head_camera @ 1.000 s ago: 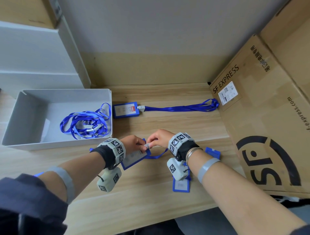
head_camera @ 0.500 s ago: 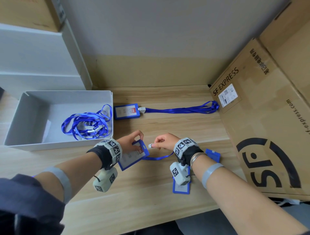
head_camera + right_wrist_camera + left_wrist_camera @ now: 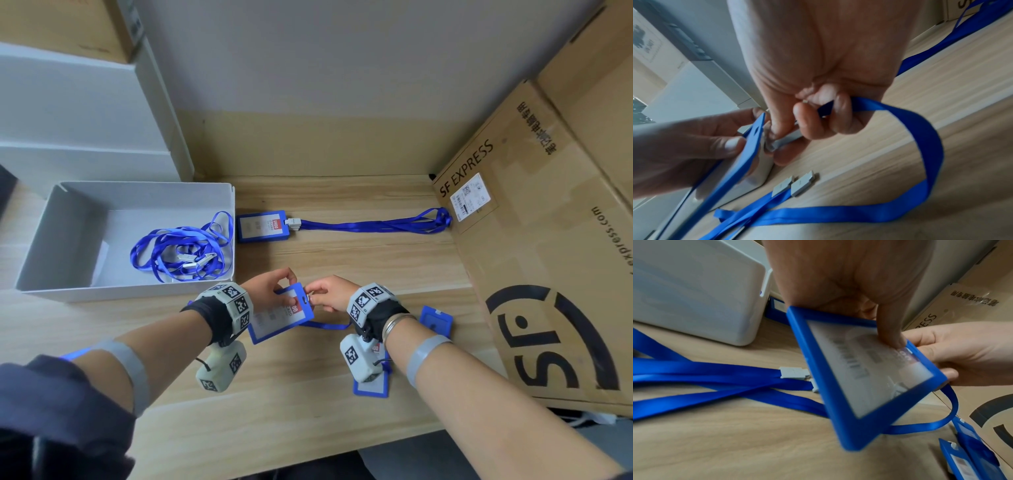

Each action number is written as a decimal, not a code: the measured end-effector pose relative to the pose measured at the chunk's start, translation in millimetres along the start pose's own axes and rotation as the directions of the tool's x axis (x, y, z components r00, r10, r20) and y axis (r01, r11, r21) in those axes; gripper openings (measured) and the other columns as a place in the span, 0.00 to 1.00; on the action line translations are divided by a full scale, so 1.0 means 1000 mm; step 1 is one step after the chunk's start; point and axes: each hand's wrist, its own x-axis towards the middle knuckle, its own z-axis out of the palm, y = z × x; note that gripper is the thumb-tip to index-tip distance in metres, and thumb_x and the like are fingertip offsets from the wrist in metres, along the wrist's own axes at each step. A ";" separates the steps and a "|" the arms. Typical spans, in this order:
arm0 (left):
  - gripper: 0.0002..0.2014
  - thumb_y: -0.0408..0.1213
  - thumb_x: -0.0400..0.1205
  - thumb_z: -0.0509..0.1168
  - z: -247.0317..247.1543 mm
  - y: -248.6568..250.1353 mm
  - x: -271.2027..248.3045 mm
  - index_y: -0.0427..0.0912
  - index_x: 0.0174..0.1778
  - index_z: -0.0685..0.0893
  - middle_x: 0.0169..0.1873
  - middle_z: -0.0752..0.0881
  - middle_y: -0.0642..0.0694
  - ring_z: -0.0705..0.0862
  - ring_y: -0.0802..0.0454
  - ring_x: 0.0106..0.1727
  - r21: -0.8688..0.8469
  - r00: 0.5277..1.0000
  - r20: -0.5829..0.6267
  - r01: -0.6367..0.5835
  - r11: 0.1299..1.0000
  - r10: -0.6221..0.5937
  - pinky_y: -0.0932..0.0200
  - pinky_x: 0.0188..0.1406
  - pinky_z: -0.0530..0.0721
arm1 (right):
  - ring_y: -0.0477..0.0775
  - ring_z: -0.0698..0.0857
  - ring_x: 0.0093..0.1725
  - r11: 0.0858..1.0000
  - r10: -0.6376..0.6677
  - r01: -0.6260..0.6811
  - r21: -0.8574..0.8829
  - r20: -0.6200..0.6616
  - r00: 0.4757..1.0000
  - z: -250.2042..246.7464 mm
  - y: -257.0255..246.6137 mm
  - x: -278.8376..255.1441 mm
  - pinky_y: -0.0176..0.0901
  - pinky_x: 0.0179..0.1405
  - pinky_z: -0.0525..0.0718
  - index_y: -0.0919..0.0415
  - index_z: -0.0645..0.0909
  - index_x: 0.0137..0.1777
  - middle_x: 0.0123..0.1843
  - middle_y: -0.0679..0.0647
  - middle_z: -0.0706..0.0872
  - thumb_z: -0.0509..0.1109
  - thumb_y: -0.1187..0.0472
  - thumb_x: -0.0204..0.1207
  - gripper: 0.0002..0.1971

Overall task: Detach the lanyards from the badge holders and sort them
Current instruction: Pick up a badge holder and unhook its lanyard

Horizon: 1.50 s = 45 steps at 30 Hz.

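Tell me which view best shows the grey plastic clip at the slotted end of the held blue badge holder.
Right wrist: the right hand pinches the grey plastic clip beside the blue badge holder. In the head view fingers nearly cover it; in the left wrist view the holder hides it.

Held badge holder (image 3: 281, 313): blue frame, clear window over a printed card, tilted above the table at centre frame. Its blue lanyard (image 3: 329, 324) loops from the slotted end down to the table; its grey clip (image 3: 785, 141) sits at the holder's slot. Second badge holder (image 3: 262, 225), flat at upper centre, remains joined to a lanyard (image 3: 373, 225) stretched rightward. Two bare badge holders (image 3: 371, 389) (image 3: 436, 320) lie at lower right. Detached lanyards (image 3: 181, 251) lie coiled in the white box (image 3: 44, 240) at left.
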 end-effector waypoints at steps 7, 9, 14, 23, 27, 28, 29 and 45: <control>0.10 0.40 0.80 0.65 -0.001 -0.003 -0.001 0.49 0.50 0.70 0.46 0.83 0.46 0.81 0.51 0.43 0.010 1.000 -0.019 0.005 1.000 -0.005 0.68 0.31 0.76 | 0.39 0.74 0.23 0.999 0.010 -0.012 -0.048 -0.034 0.999 0.000 -0.002 -0.002 0.31 0.29 0.71 0.58 0.82 0.63 0.32 0.42 0.81 0.63 0.62 0.80 0.14; 0.10 0.40 0.80 0.66 0.000 -0.002 0.000 0.49 0.50 0.70 0.46 0.83 0.46 0.81 0.50 0.44 0.013 1.000 -0.008 0.005 1.000 -0.005 0.68 0.32 0.77 | 0.33 0.76 0.20 0.999 0.019 -0.021 -0.041 -0.039 0.999 -0.001 -0.002 -0.002 0.29 0.29 0.72 0.57 0.82 0.63 0.40 0.47 0.85 0.63 0.61 0.80 0.13; 0.10 0.41 0.79 0.67 0.004 -0.003 0.000 0.52 0.49 0.71 0.47 0.85 0.46 0.83 0.48 0.46 -0.003 1.000 0.004 0.013 1.000 -0.013 0.63 0.38 0.81 | 0.42 0.71 0.26 0.999 0.032 -0.033 -0.017 -0.046 0.998 -0.001 -0.001 -0.002 0.32 0.31 0.73 0.55 0.83 0.62 0.44 0.49 0.86 0.63 0.62 0.80 0.14; 0.09 0.40 0.79 0.66 0.005 -0.003 -0.001 0.51 0.49 0.71 0.46 0.84 0.47 0.82 0.51 0.42 -0.029 1.000 -0.008 0.006 1.000 -0.006 0.66 0.34 0.80 | 0.45 0.69 0.25 0.999 0.037 -0.038 -0.031 -0.038 0.999 0.000 -0.002 0.000 0.34 0.30 0.72 0.55 0.84 0.62 0.20 0.39 0.79 0.63 0.63 0.80 0.14; 0.09 0.39 0.79 0.66 0.003 -0.002 -0.002 0.50 0.49 0.71 0.42 0.83 0.49 0.80 0.56 0.38 -0.054 1.000 -0.030 0.002 0.999 -0.004 0.66 0.32 0.78 | 0.46 0.69 0.25 0.998 0.038 -0.039 -0.039 -0.033 0.999 0.000 -0.005 0.000 0.35 0.29 0.70 0.56 0.84 0.59 0.15 0.39 0.77 0.63 0.63 0.78 0.13; 0.09 0.39 0.79 0.66 0.003 -0.002 -0.001 0.50 0.49 0.71 0.41 0.83 0.49 0.81 0.55 0.38 -0.052 1.000 -0.030 0.005 0.999 -0.006 0.66 0.31 0.77 | 0.46 0.69 0.25 0.998 0.039 -0.040 -0.040 -0.032 0.999 0.000 -0.005 0.000 0.35 0.29 0.70 0.56 0.84 0.59 0.14 0.38 0.77 0.63 0.63 0.78 0.13; 0.09 0.39 0.79 0.66 0.002 -0.001 -0.001 0.50 0.49 0.71 0.42 0.83 0.48 0.80 0.54 0.39 -0.045 1.000 -0.029 0.009 0.999 -0.010 0.66 0.31 0.77 | 0.46 0.69 0.25 0.998 0.041 -0.042 -0.042 -0.031 0.999 0.000 -0.006 0.000 0.35 0.29 0.70 0.56 0.84 0.59 0.14 0.37 0.77 0.63 0.63 0.78 0.13; 0.10 0.40 0.78 0.67 0.002 0.001 0.003 0.51 0.49 0.71 0.45 0.80 0.48 0.80 0.50 0.44 0.147 0.998 -0.067 0.031 0.989 -0.021 0.69 0.29 0.75 | 0.45 0.79 0.50 0.993 0.027 -0.031 -0.117 -0.036 0.999 -0.001 -0.003 0.000 0.38 0.53 0.72 0.58 0.85 0.59 0.57 0.54 0.88 0.66 0.61 0.79 0.11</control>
